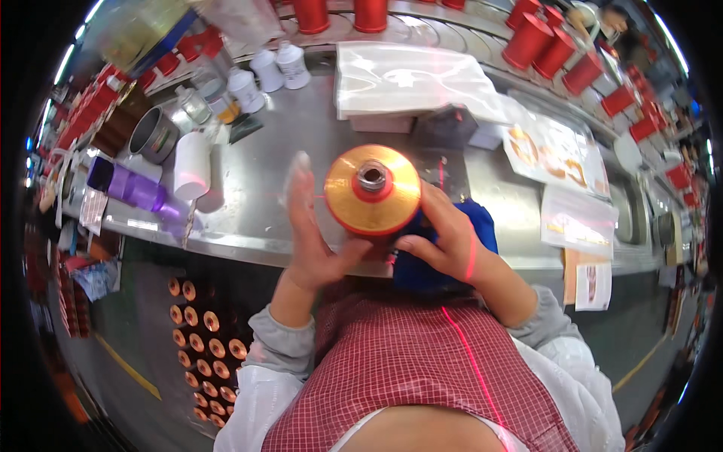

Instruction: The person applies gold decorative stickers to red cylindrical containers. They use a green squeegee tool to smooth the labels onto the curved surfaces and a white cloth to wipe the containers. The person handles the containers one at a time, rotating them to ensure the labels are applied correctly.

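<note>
A red bottle with a round gold top [348, 197] and an open glass neck [372, 175] stands upright in front of me, seen from above. My right hand [452, 237] curves round its right side, with the fingers partly hidden behind it. My left hand [307, 230] is at the bottle's left side, fingers stretched upward and thumb apart, a little smeared by motion. The left palm seems apart from the bottle. Under my right wrist and forearm lies a blue cloth [482, 222] at the bench edge. A thin red light line crosses the left fingers, right wrist and apron.
On the steel bench [271, 166] stand white bottles [292, 65], a white roll [193, 166], a purple cylinder [135, 188] and a grey cup [154, 135]. Beyond lie white plastic-covered sheets [414, 75] and printed sheets [553, 154]. Red bottles [527, 44] line a conveyor behind. Several gold-topped bottles [197, 343] stand low left.
</note>
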Tool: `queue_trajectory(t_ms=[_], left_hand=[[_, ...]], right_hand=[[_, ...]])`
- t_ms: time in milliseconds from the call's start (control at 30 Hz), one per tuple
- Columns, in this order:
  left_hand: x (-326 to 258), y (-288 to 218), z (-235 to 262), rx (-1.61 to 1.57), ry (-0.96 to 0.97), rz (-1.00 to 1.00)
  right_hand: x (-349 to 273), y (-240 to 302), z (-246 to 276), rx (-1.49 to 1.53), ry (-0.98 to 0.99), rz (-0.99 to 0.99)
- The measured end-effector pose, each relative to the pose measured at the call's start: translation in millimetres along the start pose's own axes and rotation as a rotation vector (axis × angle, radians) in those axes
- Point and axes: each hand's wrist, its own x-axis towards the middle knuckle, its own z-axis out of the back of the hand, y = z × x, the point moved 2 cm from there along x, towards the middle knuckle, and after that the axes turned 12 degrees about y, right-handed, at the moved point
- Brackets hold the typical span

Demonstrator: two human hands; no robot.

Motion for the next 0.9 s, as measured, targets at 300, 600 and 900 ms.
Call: queue_trajectory(t_ms=[300,600,900], left_hand=[[102.7,-48.0,-28.1,-0.854,0.450,0.538],[110.1,-6.5,-105.5,-0.942,0.395,0.787],[86.8,36.0,-65.6,-0.786,-0.219,0.945]], right_hand=[[-24.8,33.7,74.4,0.494,-0.011,-0.344],[-49.9,-50.2,64.3,0.699,-0.155,-0.517],[-56.0,-55.5,118.7,0.260,-0.287,-0.329]])
